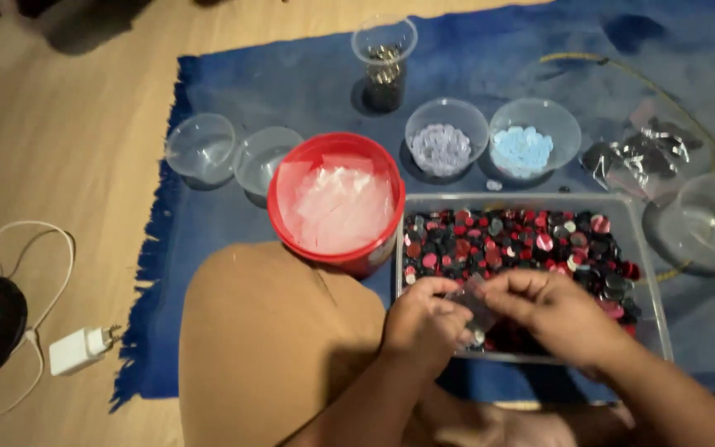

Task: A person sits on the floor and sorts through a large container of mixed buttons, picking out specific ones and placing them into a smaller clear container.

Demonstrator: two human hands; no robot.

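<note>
Near centre: clear rectangular plastic tray (654, 281) of red, black and pink discs, on the blue fringed rug (291, 83). To its left: red round tub (291, 232) of clear sachets. Far: two clear cups of lilac (447, 147) and pale-blue discs (533, 149). My left hand (422, 323) and right hand (552, 305) meet over the tray's near edge, fingers pinched together on a small clear plastic sachet (475, 300).
</note>
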